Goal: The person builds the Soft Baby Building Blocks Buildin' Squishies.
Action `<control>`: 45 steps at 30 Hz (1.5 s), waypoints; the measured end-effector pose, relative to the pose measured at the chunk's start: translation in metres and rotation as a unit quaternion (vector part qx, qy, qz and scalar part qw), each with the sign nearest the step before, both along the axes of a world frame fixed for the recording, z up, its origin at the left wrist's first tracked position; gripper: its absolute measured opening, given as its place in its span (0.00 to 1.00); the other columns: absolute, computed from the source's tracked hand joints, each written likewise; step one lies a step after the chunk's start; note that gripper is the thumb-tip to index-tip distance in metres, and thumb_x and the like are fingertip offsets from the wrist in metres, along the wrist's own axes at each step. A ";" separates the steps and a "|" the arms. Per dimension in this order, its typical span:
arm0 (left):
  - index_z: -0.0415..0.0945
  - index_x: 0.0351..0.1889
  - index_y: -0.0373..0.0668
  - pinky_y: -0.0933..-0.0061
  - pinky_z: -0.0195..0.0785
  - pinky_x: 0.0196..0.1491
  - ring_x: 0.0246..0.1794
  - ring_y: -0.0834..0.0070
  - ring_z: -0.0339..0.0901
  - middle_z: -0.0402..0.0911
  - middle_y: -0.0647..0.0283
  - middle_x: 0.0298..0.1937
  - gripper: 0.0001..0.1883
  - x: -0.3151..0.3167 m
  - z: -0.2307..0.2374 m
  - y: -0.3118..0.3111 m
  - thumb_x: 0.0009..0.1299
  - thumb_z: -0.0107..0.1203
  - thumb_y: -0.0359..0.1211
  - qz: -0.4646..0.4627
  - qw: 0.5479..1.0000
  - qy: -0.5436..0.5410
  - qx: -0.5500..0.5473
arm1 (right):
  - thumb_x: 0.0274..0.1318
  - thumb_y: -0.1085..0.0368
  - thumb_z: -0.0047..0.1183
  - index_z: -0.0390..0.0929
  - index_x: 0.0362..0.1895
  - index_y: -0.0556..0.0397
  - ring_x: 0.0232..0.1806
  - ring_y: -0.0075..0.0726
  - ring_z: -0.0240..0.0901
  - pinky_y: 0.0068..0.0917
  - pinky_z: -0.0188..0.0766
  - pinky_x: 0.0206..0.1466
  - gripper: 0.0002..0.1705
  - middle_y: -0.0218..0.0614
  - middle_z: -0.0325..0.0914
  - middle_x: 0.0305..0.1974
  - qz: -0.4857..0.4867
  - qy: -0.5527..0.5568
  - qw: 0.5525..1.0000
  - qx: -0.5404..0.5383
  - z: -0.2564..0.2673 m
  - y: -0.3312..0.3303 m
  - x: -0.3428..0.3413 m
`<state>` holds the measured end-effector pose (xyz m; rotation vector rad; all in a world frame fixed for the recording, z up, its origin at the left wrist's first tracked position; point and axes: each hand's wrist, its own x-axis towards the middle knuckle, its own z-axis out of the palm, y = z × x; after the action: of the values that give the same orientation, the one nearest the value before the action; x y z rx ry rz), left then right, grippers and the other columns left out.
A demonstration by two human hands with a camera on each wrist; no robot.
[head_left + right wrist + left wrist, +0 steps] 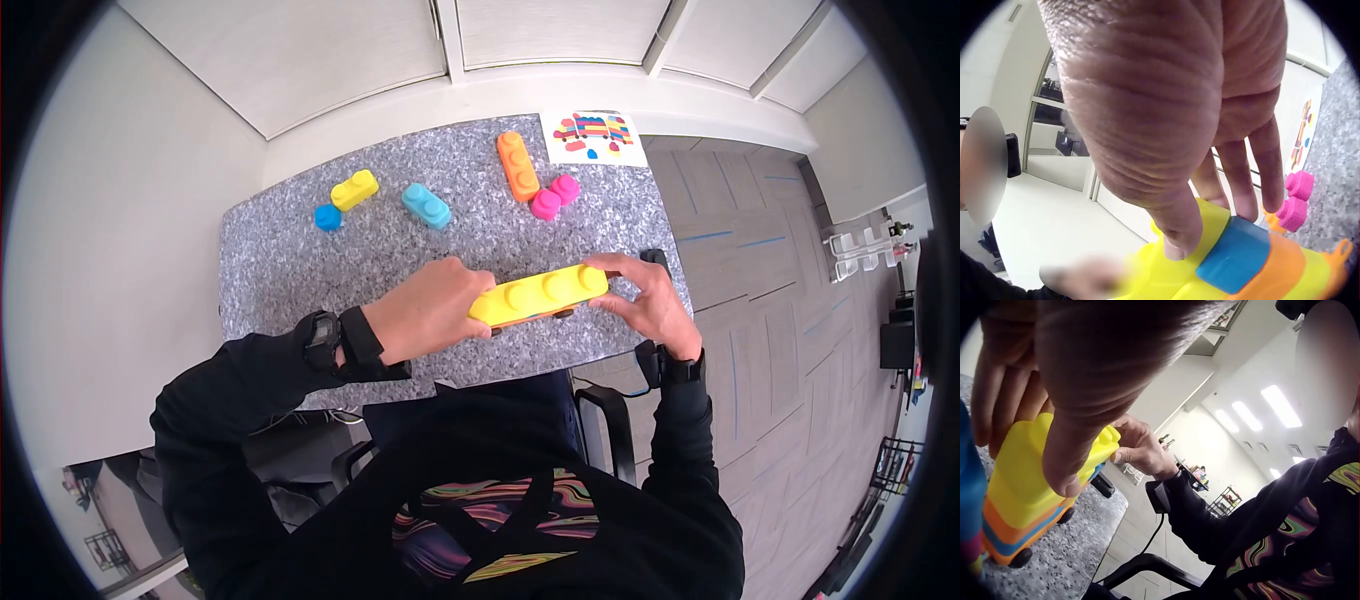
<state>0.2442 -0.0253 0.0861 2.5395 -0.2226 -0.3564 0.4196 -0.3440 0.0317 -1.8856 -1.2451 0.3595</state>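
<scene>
A long yellow block (540,295) with round studs tops a wheeled toy car on the granite-patterned table. Below it, in the left wrist view, are orange and blue layers (1025,532) and black wheels (1021,557). My left hand (428,308) grips the block's left end, thumb on the near side and fingers on the far side. At the right end, my right hand (652,305) pinches the block between thumb and fingers. The right wrist view shows a blue block (1235,253) beside the yellow, and an orange loop (1339,255) on the car's end.
Farther back lie a yellow block (355,190), a small blue block (327,217), a teal block (427,205), an orange block (517,165) and two pink blocks (546,205). A picture sheet (592,152) lies at the back right corner. A chair armrest (612,430) stands at the near edge.
</scene>
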 end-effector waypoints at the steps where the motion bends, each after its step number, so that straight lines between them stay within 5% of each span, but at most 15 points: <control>1: 0.89 0.53 0.34 0.45 0.82 0.49 0.42 0.40 0.91 0.90 0.41 0.36 0.24 0.000 0.001 0.000 0.69 0.82 0.42 -0.002 1.000 0.000 -0.005 | 0.64 0.68 0.80 0.86 0.70 0.56 0.66 0.55 0.92 0.44 0.87 0.71 0.31 0.47 0.92 0.67 0.000 0.000 1.000 0.000 0.000 0.000 0.000; 17: 0.85 0.52 0.33 0.41 0.79 0.56 0.51 0.37 0.88 0.91 0.42 0.46 0.22 -0.009 -0.008 0.008 0.72 0.78 0.42 -0.027 0.999 -0.021 -0.016 | 0.63 0.68 0.81 0.87 0.69 0.53 0.61 0.53 0.94 0.44 0.89 0.66 0.31 0.43 0.93 0.66 0.006 0.001 1.000 -0.025 0.006 0.005 0.000; 20: 0.86 0.52 0.32 0.42 0.80 0.56 0.51 0.39 0.89 0.91 0.43 0.47 0.21 0.000 0.017 0.025 0.73 0.77 0.40 -0.068 0.997 -0.009 -0.024 | 0.63 0.68 0.81 0.87 0.68 0.54 0.60 0.53 0.94 0.43 0.89 0.66 0.31 0.43 0.93 0.66 0.006 -0.006 1.000 -0.021 0.005 0.007 -0.003; 25: 0.88 0.58 0.34 0.47 0.82 0.58 0.53 0.45 0.91 0.92 0.43 0.48 0.20 0.058 0.062 0.078 0.73 0.76 0.36 -0.063 0.990 -0.049 0.112 | 0.62 0.67 0.82 0.86 0.68 0.54 0.60 0.53 0.94 0.43 0.88 0.65 0.31 0.44 0.93 0.66 0.004 -0.016 0.999 -0.028 0.005 0.011 -0.007; 29: 0.88 0.60 0.36 0.47 0.83 0.60 0.57 0.46 0.90 0.92 0.48 0.52 0.20 0.102 -0.013 0.131 0.71 0.75 0.31 -0.074 0.987 -0.078 0.118 | 0.62 0.66 0.82 0.86 0.68 0.55 0.61 0.55 0.93 0.43 0.87 0.67 0.32 0.45 0.93 0.65 0.010 -0.021 0.999 -0.024 0.005 0.013 -0.008; 33: 0.86 0.58 0.41 0.48 0.85 0.61 0.64 0.51 0.87 0.89 0.58 0.59 0.20 0.116 -0.109 0.158 0.68 0.73 0.26 -0.105 0.955 -0.120 0.249 | 0.62 0.67 0.82 0.85 0.68 0.56 0.63 0.56 0.92 0.44 0.87 0.69 0.31 0.45 0.93 0.65 0.004 -0.006 1.000 -0.017 0.003 0.012 -0.011; 42: 0.85 0.60 0.45 0.48 0.85 0.59 0.61 0.54 0.88 0.90 0.59 0.57 0.19 0.115 -0.139 0.164 0.71 0.71 0.32 -0.145 0.930 -0.113 0.319 | 0.63 0.67 0.82 0.86 0.67 0.55 0.66 0.57 0.92 0.45 0.87 0.69 0.30 0.44 0.93 0.66 0.005 -0.025 1.000 -0.004 0.003 0.014 -0.013; 45: 0.86 0.61 0.41 0.45 0.83 0.60 0.60 0.51 0.89 0.91 0.55 0.55 0.23 0.104 -0.086 0.148 0.71 0.75 0.38 -0.083 0.966 -0.086 0.229 | 0.63 0.66 0.82 0.86 0.67 0.54 0.65 0.57 0.92 0.45 0.87 0.69 0.31 0.44 0.93 0.66 0.008 -0.014 1.000 -0.012 0.004 0.014 -0.012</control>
<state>0.3483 0.1228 0.0002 3.0214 -0.4690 -0.2751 0.4079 -0.3304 0.0357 -1.9075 -1.2795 0.3592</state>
